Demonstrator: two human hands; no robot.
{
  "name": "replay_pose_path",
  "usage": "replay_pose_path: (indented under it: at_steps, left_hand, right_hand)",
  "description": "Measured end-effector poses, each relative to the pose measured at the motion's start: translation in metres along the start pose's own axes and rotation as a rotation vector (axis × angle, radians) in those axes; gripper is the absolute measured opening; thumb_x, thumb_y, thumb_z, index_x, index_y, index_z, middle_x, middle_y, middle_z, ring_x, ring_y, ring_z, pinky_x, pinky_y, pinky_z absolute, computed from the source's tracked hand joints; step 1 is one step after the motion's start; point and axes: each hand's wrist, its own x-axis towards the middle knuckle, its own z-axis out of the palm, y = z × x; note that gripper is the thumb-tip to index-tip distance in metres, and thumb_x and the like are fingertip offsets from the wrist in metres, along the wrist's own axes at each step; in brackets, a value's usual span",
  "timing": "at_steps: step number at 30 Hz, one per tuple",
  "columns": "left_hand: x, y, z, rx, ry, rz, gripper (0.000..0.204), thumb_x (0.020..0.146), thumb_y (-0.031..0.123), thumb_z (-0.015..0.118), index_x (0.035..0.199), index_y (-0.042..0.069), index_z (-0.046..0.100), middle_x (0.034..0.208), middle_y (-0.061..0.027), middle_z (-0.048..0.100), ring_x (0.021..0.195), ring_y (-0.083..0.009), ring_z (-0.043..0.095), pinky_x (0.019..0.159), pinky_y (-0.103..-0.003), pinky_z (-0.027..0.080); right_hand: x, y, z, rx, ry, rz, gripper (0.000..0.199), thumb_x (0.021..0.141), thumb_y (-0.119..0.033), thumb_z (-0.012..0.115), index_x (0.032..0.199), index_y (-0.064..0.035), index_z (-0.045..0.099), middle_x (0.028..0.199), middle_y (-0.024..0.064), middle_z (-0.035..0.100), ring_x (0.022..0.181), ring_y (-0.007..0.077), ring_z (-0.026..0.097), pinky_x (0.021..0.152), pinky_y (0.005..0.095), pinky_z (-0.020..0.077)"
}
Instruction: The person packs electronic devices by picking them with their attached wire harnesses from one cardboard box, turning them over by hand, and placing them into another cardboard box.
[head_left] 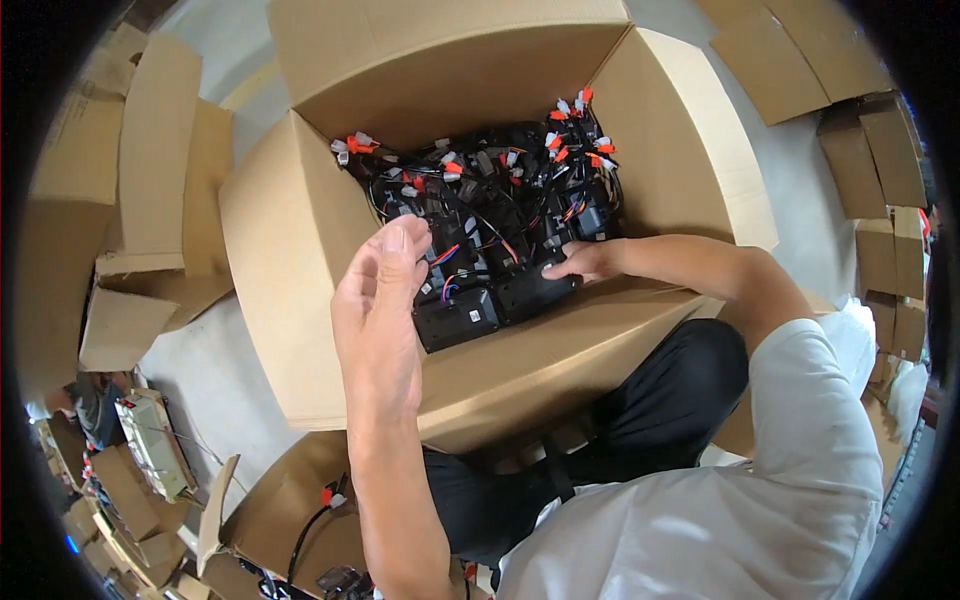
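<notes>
A large open cardboard box [270,290] stands before me, holding several black plastic modules with wires and red and white connectors [453,168]. My right hand [585,262] reaches over the box's right side and grips a flat black module [535,290] in the near row, thumb on its top. Beside it on the left lies a similar black module [455,318] with a small white label. My left hand [385,290] is raised above the left part of the box, fingers loosely curved, nothing visible in it. It hides some of the contents there.
A smaller open carton [295,520] with wired parts stands at the lower left. Cardboard boxes [150,170] line the left side, and more cartons [870,160] the right. A long pale metal unit [155,445] lies at the lower left. Grey floor [215,350] shows between.
</notes>
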Motion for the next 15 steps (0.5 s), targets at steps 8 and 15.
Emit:
replay_pose_path:
  at_steps: [8,15]
  left_hand:
    - [-0.008,0.001,-0.003,0.041,0.023,-0.01,0.046,0.104,0.035,0.054,0.125,-0.005,0.058,0.121,-0.0181,0.064,0.117,-0.0263,0.06,0.104,-0.039,0.044]
    - [-0.016,0.006,-0.007,0.006,0.028,0.006,0.046,0.103,0.035,0.055,0.126,-0.005,0.058,0.118,-0.0177,0.065,0.112,-0.0251,0.063,0.1,-0.037,0.046]
  right_hand:
    - [0.032,0.027,-0.011,-0.153,-0.01,-0.004,0.078,0.086,-0.021,0.08,0.145,-0.0003,0.033,0.145,0.0148,0.045,0.135,0.0287,0.044,0.11,0.0542,0.0374]
    - [0.039,0.043,-0.055,-0.16,-0.077,-0.043,0.064,0.086,-0.021,0.079,0.136,-0.0006,0.044,0.132,0.0108,0.056,0.12,0.022,0.055,0.1,0.0402,0.0426]
